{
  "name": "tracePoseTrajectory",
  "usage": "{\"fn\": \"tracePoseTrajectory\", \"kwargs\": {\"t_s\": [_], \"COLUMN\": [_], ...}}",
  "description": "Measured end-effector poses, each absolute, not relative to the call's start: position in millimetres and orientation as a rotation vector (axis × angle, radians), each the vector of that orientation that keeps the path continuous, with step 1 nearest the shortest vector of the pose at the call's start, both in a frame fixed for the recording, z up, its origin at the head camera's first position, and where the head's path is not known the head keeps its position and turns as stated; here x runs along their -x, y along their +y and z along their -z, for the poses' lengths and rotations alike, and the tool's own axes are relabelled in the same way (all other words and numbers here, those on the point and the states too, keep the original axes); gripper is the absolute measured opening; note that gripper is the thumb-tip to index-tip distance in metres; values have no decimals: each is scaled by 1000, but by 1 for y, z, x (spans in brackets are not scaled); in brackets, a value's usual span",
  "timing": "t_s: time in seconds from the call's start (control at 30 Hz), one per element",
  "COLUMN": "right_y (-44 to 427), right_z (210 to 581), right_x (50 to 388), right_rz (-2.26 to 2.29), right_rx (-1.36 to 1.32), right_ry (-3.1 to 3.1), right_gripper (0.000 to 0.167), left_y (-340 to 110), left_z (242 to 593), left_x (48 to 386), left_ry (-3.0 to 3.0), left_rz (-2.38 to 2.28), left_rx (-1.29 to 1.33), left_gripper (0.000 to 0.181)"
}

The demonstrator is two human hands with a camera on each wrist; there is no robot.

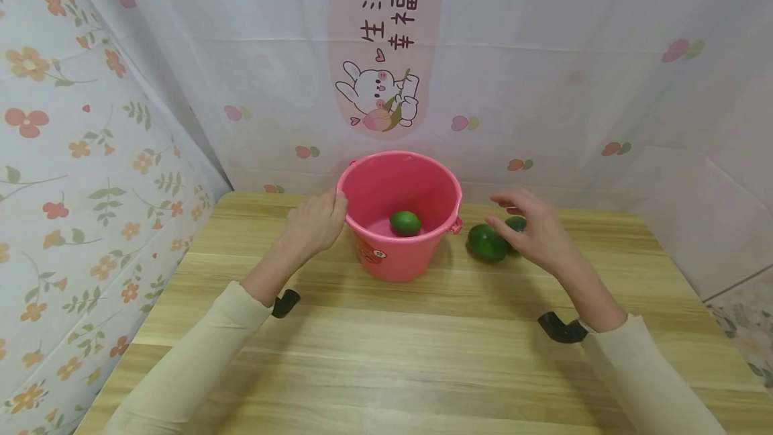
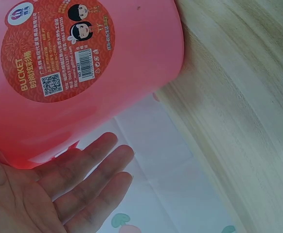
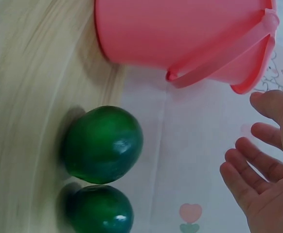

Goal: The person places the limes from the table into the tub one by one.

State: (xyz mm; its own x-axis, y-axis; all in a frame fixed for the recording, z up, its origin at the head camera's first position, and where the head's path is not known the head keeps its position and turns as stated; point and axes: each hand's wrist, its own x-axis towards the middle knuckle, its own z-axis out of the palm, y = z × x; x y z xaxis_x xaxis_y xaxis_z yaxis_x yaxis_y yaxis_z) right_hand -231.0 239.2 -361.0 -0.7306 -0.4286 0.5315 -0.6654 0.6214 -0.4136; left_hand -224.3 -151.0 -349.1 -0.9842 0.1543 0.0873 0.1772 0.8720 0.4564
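A pink plastic bucket (image 1: 398,257) stands upright near the table's back edge, its round red label (image 2: 59,48) plain in the left wrist view. Inside it lies a glossy green lime-like fruit (image 1: 405,223). My left hand (image 1: 317,220) grips the bucket's left rim, with several fingers extended outside the wall. To the right of the bucket, a larger green fruit (image 3: 103,144) and another green fruit (image 3: 102,208) sit side by side on the table. Over these two hovers my right hand (image 1: 537,230), its fingers spread and holding nothing; it partly covers the farther fruit in the head view.
The bucket's pink handle (image 3: 224,58) hangs down on its right side. A wooden-patterned table (image 1: 386,368) lies underneath. Behind it hangs a white printed curtain (image 1: 272,86), and a floral curtain (image 1: 90,186) borders the left side. Black straps or mounts (image 1: 561,327) show below both wrists.
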Motion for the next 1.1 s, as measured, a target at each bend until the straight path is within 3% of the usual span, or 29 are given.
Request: {"fn": "tracePoseTrajectory", "kwargs": {"t_s": [0.4, 1.1], "right_y": [244, 242], "right_z": [381, 412], "right_x": [231, 237], "right_rz": [-808, -621], "right_rx": [-880, -873], "right_ry": [-2580, -2809], "right_gripper": [41, 54], "left_y": [-151, -153], "left_z": [349, 349], "left_x": [223, 223], "left_ry": [-3004, -2991], "left_rz": [747, 780], "left_rx": [257, 262], "left_gripper": [44, 40]}}
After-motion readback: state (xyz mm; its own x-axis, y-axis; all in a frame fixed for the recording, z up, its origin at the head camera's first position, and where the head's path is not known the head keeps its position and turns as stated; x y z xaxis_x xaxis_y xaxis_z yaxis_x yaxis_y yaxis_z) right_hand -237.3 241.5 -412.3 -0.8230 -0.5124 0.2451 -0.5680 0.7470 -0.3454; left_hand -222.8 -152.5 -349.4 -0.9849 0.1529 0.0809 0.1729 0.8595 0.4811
